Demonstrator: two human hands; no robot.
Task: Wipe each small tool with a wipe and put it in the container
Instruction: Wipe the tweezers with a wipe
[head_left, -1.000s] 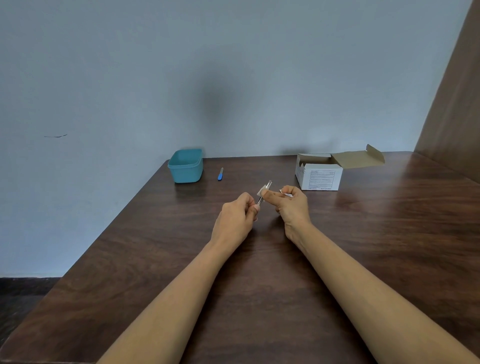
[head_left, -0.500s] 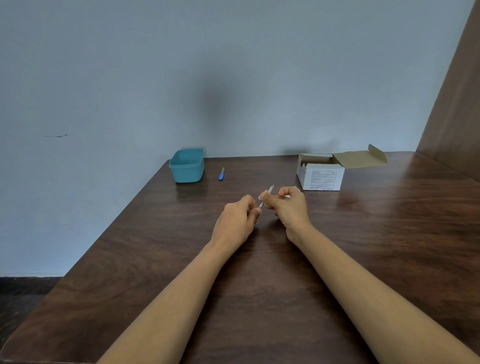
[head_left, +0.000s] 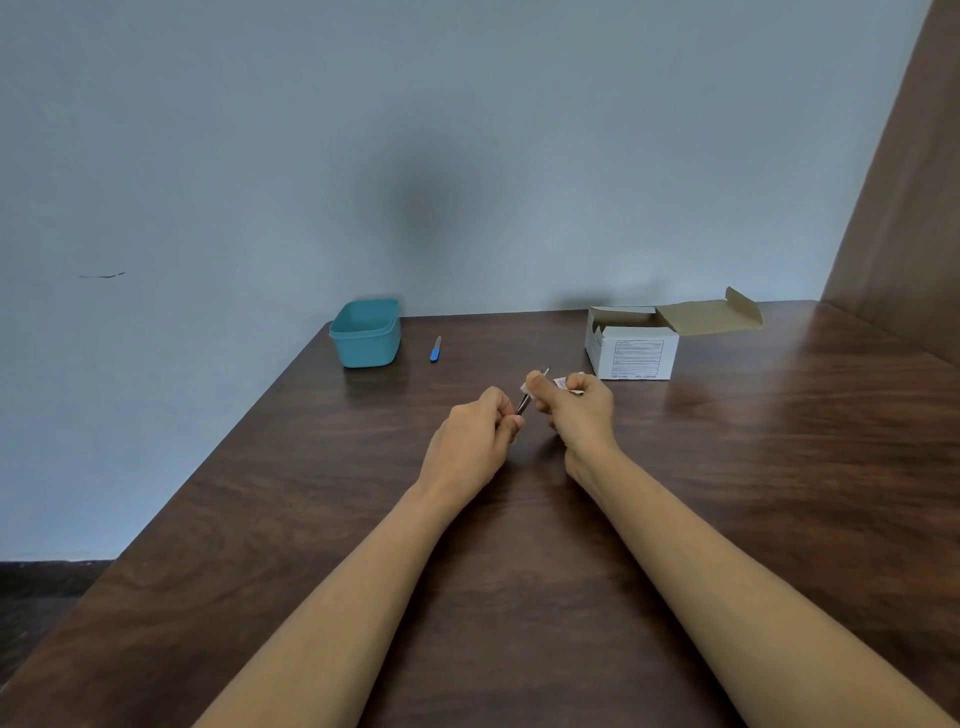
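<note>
At the middle of the table (head_left: 291, 519), the left hand (head_left: 475, 436) pinches a thin metal tool (head_left: 522, 402) by its near end; the right hand (head_left: 579, 415) pinches a white wipe (head_left: 524, 387) around its shaft. Farther back sit a teal container (head_left: 366, 338) at left, a blue-handled tool (head_left: 435, 349) beside it, and an open box (head_left: 636, 353) at right.

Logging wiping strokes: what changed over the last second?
The right hand slid the wipe slightly down the metal tool and back toward its tip. The left hand keeps gripping the tool; container, blue tool and box unmoved.
</note>
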